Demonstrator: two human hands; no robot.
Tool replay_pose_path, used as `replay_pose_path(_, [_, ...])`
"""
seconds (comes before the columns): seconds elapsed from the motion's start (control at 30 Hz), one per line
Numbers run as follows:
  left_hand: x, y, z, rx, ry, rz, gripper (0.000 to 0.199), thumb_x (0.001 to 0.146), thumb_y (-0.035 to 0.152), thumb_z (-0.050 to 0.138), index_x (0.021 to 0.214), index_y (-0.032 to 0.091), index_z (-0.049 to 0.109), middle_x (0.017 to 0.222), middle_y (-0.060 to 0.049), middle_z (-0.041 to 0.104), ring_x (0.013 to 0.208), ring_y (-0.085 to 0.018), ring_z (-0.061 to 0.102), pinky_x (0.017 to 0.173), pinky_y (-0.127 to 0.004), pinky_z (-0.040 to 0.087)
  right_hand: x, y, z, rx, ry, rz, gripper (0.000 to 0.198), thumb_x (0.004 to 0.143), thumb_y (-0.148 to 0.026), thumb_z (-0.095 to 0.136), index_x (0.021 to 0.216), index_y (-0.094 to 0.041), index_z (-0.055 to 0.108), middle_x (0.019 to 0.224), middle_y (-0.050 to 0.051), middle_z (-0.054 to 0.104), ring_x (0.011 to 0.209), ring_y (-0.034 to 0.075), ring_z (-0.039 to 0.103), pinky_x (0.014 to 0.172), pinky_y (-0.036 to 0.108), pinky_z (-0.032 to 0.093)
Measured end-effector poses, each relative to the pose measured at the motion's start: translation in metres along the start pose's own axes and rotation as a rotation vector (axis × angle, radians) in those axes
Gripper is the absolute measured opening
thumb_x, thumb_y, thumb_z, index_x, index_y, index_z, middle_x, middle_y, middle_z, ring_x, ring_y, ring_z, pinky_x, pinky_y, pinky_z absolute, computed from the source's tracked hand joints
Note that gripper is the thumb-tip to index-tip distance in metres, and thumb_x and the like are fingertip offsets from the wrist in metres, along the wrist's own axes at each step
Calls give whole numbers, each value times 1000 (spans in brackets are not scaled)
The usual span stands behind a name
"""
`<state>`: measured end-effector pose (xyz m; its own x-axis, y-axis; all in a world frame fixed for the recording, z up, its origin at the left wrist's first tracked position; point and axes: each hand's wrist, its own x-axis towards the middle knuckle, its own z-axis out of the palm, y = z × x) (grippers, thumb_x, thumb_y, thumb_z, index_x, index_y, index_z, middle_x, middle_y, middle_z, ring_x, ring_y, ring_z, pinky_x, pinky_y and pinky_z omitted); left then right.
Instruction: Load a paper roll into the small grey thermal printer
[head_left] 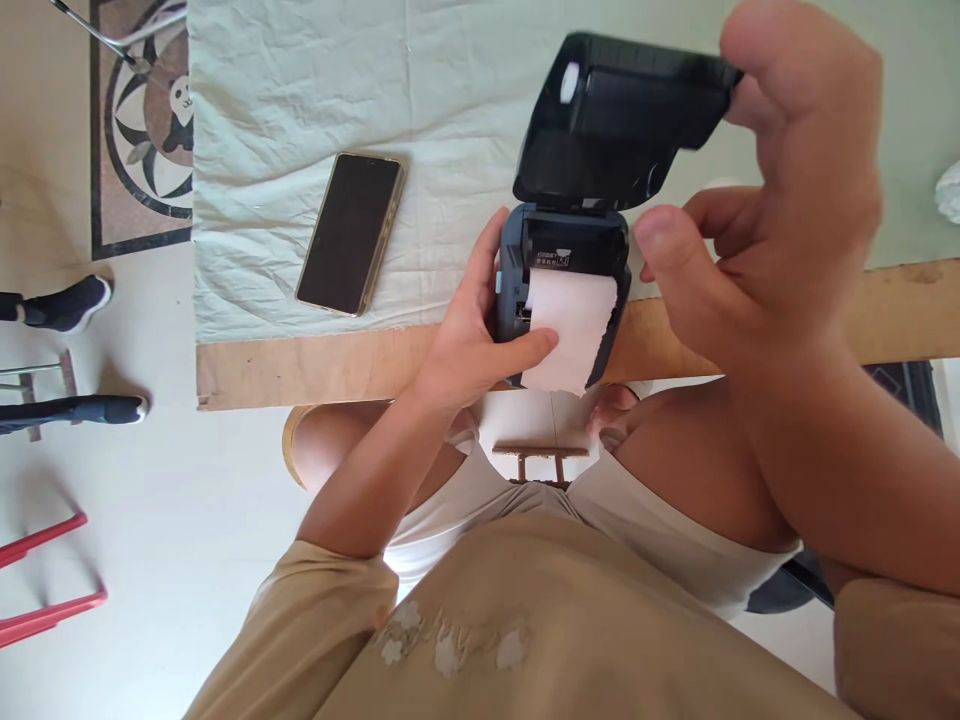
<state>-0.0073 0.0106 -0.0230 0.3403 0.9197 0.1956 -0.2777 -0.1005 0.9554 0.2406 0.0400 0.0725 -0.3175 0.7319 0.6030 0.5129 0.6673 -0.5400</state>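
My left hand [469,335] is closed around the left side of a small dark portable printer [510,270], held over the table's front edge. Its thumb presses on a strip of white paper [574,320] that hangs from the paper bay toward me. The printer's black lid [630,120] is swung up and back on its hinge. My right hand [780,190] is at the right, its index finger touching the lid's upper right corner. The right thumb is spread away from the fingers, close to the printer's right side. The rest of the paper inside is hidden.
A smartphone [351,235] with a dark screen lies left of the printer on a pale green cloth [450,80]. The wooden table edge [315,370] runs above my knees. A crumpled white item [949,192] sits far right. Red stool legs [52,620] and another person's shoes [71,303] are at left.
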Motion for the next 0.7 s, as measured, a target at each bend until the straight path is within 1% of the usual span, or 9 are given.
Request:
replay_pose_path(0.07, [1,-2,0,1,3,9,114,81,54,101,175,47,37,154,-5,73,113,-27,82,89,-38,72,-1,0,4,13,38,-36,37,117,-32,62,152,-35,71,145,3,75,126,21,75,66,26,60])
replay_pose_path(0.13, [1,-3,1,10,37,-5,113,81,60,99,175,46,38,156,-6,71,111,-27,82,87,-39,72,-3,2,7,16,40,-101,23,110,-27,70,133,-29,76,127,6,79,109,18,74,65,28,61])
replay_pose_path(0.27, [1,-4,3,-11,60,-48,122,76,62,101,177,45,35,165,-8,65,111,-28,82,85,-40,73,-12,9,9,33,-51,-159,21,99,-19,77,118,-26,74,140,9,72,91,14,70,62,31,62])
replay_pose_path(0.4, [-1,-3,0,-29,36,-16,124,76,55,104,178,45,33,168,-7,65,134,-35,79,95,-41,75,-23,13,10,164,-160,-122,12,106,-29,74,118,-28,73,153,10,63,91,13,66,65,31,59])
replay_pose_path(0.43, [-1,-2,0,-49,22,20,121,76,57,105,176,45,38,168,-6,66,141,-37,77,101,-43,74,-25,14,11,223,-188,-70,17,108,-33,74,125,-30,72,153,9,63,90,12,65,64,29,57])
replay_pose_path(0.5, [-1,2,3,-85,25,58,105,78,68,99,169,43,51,164,-4,70,148,-38,73,111,-46,71,-30,15,13,371,-259,97,42,108,-42,78,146,-40,62,153,5,62,87,10,64,62,26,56])
replay_pose_path(0.57, [-2,9,9,-83,72,-4,86,87,79,88,158,40,61,150,-4,76,138,-35,77,109,-46,71,-33,17,17,526,-353,261,70,106,-57,80,164,-47,43,148,3,63,89,10,66,64,24,59])
replay_pose_path(0.63, [-1,16,15,-45,110,-104,79,88,83,86,151,39,66,139,-3,78,127,-33,80,100,-45,71,-34,19,20,644,-416,341,81,103,-70,79,167,-47,34,137,3,65,94,11,68,69,24,63])
replay_pose_path(0.7, [-1,23,19,-15,152,-159,77,89,83,87,149,39,66,139,-3,78,127,-33,80,99,-45,70,-33,20,23,705,-435,350,81,103,-73,78,163,-43,34,126,2,66,98,12,69,73,24,64])
